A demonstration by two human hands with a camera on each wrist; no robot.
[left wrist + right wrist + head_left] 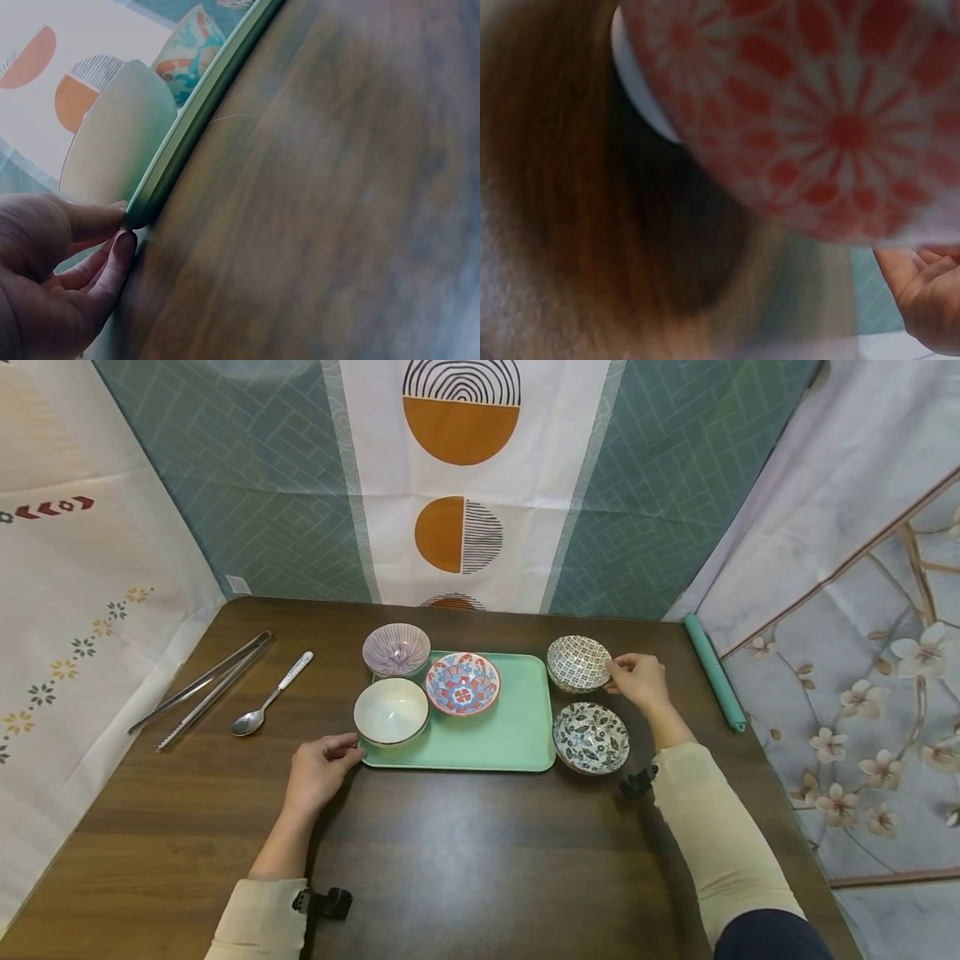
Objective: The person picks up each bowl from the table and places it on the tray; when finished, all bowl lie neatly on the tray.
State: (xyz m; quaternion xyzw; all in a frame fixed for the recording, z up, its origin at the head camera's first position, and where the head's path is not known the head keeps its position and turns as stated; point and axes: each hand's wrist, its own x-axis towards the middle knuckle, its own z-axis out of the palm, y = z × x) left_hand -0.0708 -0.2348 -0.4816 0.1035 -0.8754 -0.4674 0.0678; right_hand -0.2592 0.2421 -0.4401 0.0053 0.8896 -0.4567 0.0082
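A mint-green tray [517,727] lies on the table, and my left hand [318,772] pinches its near left corner between thumb and fingers. The left wrist view shows this hand [60,262] on the tray's edge [169,157]. On the tray stand a cream bowl [390,712] and a red-and-blue patterned bowl [462,683]. My right hand [641,681] grips the right side of a small lattice-patterned bowl [577,662] beside the tray. Nearer sits a leaf-patterned bowl [591,737]. In the right wrist view, a red-flowered bowl [802,127] hides much of the scene; part of the hand [930,300] shows.
A purple striped bowl [396,650] stands at the tray's far left corner. Metal tongs [210,685] and a spoon [273,693] lie at the left. A teal roll [714,672] lies along the table's right edge. Fabric hangs behind the table [450,860].
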